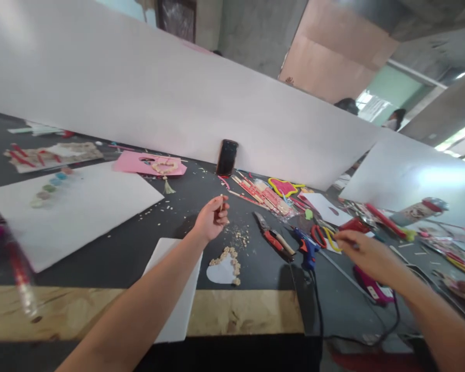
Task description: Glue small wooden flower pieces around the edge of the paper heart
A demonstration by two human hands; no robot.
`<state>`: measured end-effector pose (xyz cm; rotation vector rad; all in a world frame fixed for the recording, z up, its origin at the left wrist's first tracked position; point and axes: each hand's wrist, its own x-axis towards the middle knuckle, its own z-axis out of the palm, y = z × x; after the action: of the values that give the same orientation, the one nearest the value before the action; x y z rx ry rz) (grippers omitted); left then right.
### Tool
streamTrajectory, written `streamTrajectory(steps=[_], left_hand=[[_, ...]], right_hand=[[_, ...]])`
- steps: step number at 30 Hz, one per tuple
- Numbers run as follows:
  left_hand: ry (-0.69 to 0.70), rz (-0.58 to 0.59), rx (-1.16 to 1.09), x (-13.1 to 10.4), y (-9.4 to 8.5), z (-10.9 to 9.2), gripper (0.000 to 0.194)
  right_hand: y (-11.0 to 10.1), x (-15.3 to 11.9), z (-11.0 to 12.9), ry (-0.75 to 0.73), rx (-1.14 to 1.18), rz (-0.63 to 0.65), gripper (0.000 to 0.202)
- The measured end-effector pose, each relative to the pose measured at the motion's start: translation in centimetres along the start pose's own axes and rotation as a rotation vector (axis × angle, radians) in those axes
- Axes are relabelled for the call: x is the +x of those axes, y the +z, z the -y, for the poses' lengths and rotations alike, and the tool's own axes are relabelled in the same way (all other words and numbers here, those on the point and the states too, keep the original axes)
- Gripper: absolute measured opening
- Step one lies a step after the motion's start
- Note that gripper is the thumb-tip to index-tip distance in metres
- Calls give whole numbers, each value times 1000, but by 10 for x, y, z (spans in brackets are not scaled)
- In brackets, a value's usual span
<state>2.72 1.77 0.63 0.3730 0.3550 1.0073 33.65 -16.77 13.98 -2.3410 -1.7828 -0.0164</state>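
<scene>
My left hand (212, 218) is raised over the middle of the dark table, its fingers curled round a small, thin, light piece. My right hand (362, 253) is at the right, beside the yellow and red handles of scissors (324, 236); whether its bent fingers hold anything is unclear. Below my left hand lies a white paper heart (220, 270) with small beige pieces along its top and right edge. Loose beige bits (241, 236) are scattered just above it. Red-handled pliers (273, 236) and a blue glue gun (307, 248) lie between my hands.
A phone (227, 157) leans on the white partition (178, 103). At the left are a large white sheet (89, 212) and pink paper (129, 163). Red and cream sticks (263, 191) lie behind the pliers. A cord (318, 305) hangs from the glue gun over the table's front.
</scene>
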Motion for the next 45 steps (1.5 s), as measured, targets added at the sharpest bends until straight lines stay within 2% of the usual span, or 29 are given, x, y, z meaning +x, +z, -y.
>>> streamTrajectory(steps=[3, 6, 11, 17, 23, 26, 29, 32, 37, 42, 45], left_hand=[[-10, 3, 22, 1, -2, 5, 8], [-36, 17, 38, -1, -4, 10, 8], [-45, 38, 58, -4, -2, 11, 5], [-32, 51, 65, 1, 3, 8, 6], [-54, 58, 88, 2, 7, 13, 9], [-58, 65, 96, 2, 7, 15, 11], [-57, 74, 95, 2, 8, 14, 13], [-60, 89, 94, 1, 11, 13, 14], [-72, 104, 93, -3, 18, 15, 17], [-70, 90, 149, -3, 21, 19, 20], [-55, 68, 249, -4, 22, 19, 23]], right_hand=[[41, -26, -10, 10, 52, 39, 16], [74, -35, -3, -8, 82, 67, 23], [112, -19, 29, -78, 83, 42, 23], [137, 4, 61, -121, 32, 12, 16], [142, 19, 68, -99, 109, 33, 17], [137, 25, 63, -49, 268, 8, 12], [128, 31, 60, 24, 493, 22, 20], [121, 33, 64, 99, 781, 119, 27], [115, 35, 87, 149, 1239, 251, 31], [109, 39, 98, 144, 1513, 400, 30], [109, 37, 96, 119, 1539, 493, 36]])
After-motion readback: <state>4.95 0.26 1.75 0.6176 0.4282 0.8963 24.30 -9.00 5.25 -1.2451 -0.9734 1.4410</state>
